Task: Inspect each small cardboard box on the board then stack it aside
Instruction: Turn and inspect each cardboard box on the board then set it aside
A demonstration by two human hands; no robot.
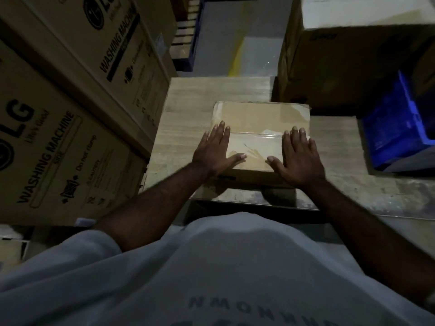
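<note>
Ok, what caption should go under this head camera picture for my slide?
Left hand and right hand lie flat on a taped cardboard box on the wooden board.

Small cardboard box [261,118] light tan, plain, with a clear glossy tape strip [256,133] across the top and shiny tape along the left edge too. Counter [188,107] pale beige-grey, fine wood-grain streaks running sideways; near edge darker, scuffed grey. Big cartons [58,142] at left kraft brown with black print: LG logo, "WASHING MACHINE", handling symbols, a solid black bar. Carton [341,67] at upper right darker brown, off-white top. Crate [397,128] at right saturated blue. Floor [221,43] grey with a yellow strip [236,60]. Shirt [235,267] light grey, darker grey block letters.
</note>
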